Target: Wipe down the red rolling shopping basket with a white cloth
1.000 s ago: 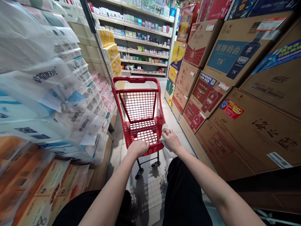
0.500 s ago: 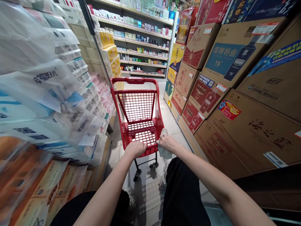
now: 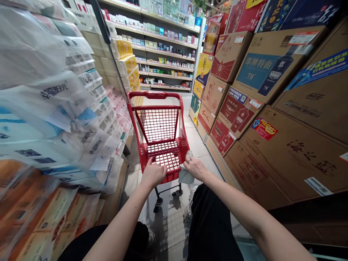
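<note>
A red shopping cart [image 3: 160, 125] with a mesh basket stands straight in front of me, its handle bar at the far end. My left hand [image 3: 154, 175] is closed over the basket's near rim, the thumb side lifted and the fingertips partly hidden. At the basket's near right corner my right hand [image 3: 194, 168] grips a crumpled pale grey cloth [image 3: 186, 176]. Part of the cloth sticks up above the knuckles, and the rest hangs below the hand against the cart's corner. No goods show in the basket.
Plastic-wrapped paper packs [image 3: 54, 105] are piled along the left, with a dark pole [image 3: 115, 61] beside them. Stacked cartons [image 3: 255, 69] line the right side. Shelves of small boxed goods [image 3: 165, 47] stand across the far end of the tiled aisle [image 3: 202, 148].
My left hand has shifted slightly left along the rim, and its thumb side has lifted. The right hand and cloth have moved a little. The cart stays in nearly the same place.
</note>
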A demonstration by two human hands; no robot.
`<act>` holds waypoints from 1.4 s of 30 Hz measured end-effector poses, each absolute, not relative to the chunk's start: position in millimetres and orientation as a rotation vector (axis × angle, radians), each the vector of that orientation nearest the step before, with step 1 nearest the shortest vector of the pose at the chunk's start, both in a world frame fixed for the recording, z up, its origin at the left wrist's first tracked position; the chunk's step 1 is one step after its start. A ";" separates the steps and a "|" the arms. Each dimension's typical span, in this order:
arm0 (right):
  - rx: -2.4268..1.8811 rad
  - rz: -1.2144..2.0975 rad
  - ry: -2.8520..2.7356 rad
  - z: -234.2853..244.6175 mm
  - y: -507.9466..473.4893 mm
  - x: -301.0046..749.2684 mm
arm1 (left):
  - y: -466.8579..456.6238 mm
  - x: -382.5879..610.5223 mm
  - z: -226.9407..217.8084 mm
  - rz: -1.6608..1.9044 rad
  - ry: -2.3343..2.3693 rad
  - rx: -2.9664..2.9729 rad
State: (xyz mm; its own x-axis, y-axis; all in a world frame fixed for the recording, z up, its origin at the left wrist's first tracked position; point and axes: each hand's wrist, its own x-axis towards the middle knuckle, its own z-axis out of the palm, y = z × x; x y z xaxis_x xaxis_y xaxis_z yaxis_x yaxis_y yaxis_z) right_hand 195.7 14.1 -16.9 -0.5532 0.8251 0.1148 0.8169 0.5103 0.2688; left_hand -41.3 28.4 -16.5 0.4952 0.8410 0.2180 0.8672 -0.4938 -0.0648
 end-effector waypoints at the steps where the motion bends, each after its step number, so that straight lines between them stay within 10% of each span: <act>1: 1.479 0.463 2.702 -17.8 14.1 196.5 | 27.0 -44.4 -16.4 -0.305 -1.480 -2.522; 42: 1.276 0.359 2.809 -14.6 14.9 160.7 | 25.7 -54.8 -22.7 -0.352 -1.466 -2.479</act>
State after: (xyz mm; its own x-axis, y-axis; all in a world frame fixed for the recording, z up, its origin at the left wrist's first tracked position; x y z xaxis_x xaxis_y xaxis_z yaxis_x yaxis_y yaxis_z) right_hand 160.7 14.9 -14.6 -0.6618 0.7471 0.0628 0.7388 0.6357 0.2237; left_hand -54.8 25.7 -22.7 0.4673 0.8222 0.3248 0.8801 -0.4677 -0.0823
